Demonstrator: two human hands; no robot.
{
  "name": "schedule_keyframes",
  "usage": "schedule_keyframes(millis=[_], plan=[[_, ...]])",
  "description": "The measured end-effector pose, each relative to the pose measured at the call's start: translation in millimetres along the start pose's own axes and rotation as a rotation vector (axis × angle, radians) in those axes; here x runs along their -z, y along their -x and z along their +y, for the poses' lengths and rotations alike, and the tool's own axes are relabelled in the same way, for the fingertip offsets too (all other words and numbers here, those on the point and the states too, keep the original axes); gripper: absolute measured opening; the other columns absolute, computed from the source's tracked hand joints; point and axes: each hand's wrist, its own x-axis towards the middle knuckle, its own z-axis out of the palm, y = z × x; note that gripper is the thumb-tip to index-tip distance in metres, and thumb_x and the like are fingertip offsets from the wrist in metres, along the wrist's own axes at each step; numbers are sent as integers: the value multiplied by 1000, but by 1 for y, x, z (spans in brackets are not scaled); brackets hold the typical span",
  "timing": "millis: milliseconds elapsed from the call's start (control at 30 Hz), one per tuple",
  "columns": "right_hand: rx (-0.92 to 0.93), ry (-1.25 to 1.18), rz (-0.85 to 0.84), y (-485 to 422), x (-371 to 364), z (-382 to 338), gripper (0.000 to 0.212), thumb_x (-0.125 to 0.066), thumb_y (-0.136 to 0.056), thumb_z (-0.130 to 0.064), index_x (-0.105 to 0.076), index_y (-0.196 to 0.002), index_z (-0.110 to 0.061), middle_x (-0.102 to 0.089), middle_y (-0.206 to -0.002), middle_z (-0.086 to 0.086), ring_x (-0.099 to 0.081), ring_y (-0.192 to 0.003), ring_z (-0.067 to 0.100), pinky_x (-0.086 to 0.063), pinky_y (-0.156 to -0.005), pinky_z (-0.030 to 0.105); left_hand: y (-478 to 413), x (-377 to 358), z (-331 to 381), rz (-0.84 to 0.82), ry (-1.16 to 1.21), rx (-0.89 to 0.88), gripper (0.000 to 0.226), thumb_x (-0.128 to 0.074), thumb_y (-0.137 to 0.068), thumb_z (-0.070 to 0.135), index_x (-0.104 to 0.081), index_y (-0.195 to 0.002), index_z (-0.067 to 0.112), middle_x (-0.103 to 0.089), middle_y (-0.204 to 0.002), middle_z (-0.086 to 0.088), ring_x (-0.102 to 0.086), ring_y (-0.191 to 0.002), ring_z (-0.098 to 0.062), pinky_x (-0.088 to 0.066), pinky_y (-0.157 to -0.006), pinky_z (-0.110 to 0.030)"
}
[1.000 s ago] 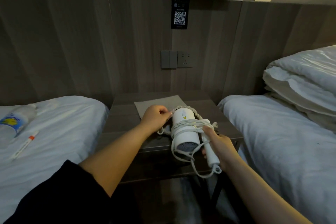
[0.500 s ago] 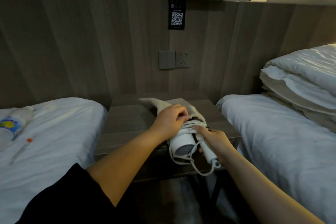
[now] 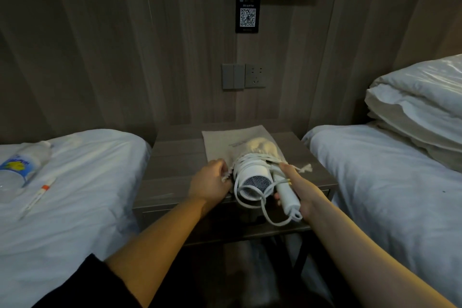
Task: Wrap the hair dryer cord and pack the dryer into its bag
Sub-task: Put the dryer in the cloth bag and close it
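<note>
A white hair dryer (image 3: 252,179) lies on the nightstand (image 3: 175,165) with its white cord (image 3: 265,210) looped round the body. Its nose is inside the mouth of a beige drawstring bag (image 3: 225,139), which lies flat behind it; the rear grille faces me. My right hand (image 3: 302,189) grips the dryer's handle. My left hand (image 3: 210,182) pinches the left edge of the bag's mouth by the drawstring. A loop of cord hangs over the nightstand's front edge.
White beds flank the nightstand on both sides. A water bottle (image 3: 20,165) and a pen (image 3: 37,195) lie on the left bed. Folded pillows (image 3: 420,107) are stacked on the right bed. A switch and socket (image 3: 243,76) sit on the wooden headboard wall.
The bag, lifted and draped over the dryer half a second ago, now lies flat with the dryer's nose in its mouth. My left hand moved from the dryer's top to the bag's left edge.
</note>
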Motion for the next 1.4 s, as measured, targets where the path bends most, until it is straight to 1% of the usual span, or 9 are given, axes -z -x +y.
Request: schedule_keyframes(millis=[133,233,333,433,500,633,900,1167,1400], plan=[[32,-45,62,-6,-8,1,44,-64,-81,-49,-63,-98,-8,-59,-60,12,-55,-37,17,-48,-40,26,7,-3,3,10,236,7,25,-59,-81,15,-44,-64,25,-50,-64,5,-49,-64,-16,-29,-54,-25],[44,-3,125,-10,-5,0,58,-72,-70,-53,-66,-101,-5,-62,-64,14,-58,-45,21,-49,-50,33,6,6,0,-118,297,-54,17,-65,-80,16,-53,-71,24,-54,-65,4,-50,-60,-10,-37,-55,-21],[29,84,114,-10,-2,1,58,-72,-71,-51,-65,-100,-1,-61,-65,16,-57,-42,21,-49,-47,30,0,15,-1,-201,321,-37,20,-65,-79,9,-56,-70,23,-54,-65,6,-48,-57,-3,-38,-53,-9],[56,166,127,-8,-2,0,55,-72,-73,-48,-64,-95,2,-61,-66,18,-57,-42,22,-48,-44,28,-9,21,4,-85,298,-7,7,-61,-81,12,-58,-84,18,-55,-78,5,-52,-70,-9,-42,-65,-16],[76,192,125,-6,-4,-2,54,-73,-72,-48,-65,-93,2,-63,-67,19,-58,-46,24,-48,-46,29,-19,22,12,3,236,-53,15,-60,-84,24,-59,-98,21,-54,-95,7,-54,-87,-11,-44,-77,-23],[125,240,115,-5,-10,-5,50,-73,-73,-45,-66,-90,1,-64,-66,18,-59,-44,23,-48,-46,29,-49,17,39,-77,33,-139,32,-56,-85,29,-62,-115,17,-59,-113,-1,-51,-109,-17,-43,-92,-30],[149,262,41,-3,-7,-8,45,-65,-81,-45,-64,-86,-1,-64,-67,15,-60,-49,21,-50,-49,30,-82,19,72,-315,-230,-141,19,-64,-79,29,-73,-93,20,-72,-100,-4,-64,-94,-21,-51,-81,-31],[37,98,-249,3,0,-18,27,-47,-94,-36,-59,-98,-11,-58,-76,12,-57,-52,20,-50,-43,25,-86,39,76,-539,-195,-210,32,-67,-80,10,-68,-112,10,-69,-110,-6,-62,-102,-17,-43,-80,-22],[28,106,-256,-3,4,-17,29,-49,-94,-33,-58,-106,-9,-60,-77,12,-58,-57,22,-50,-48,27,-87,37,70,-473,-164,-140,24,-74,-74,15,-73,-97,9,-72,-102,-8,-57,-83,-10,-42,-66,-19]])
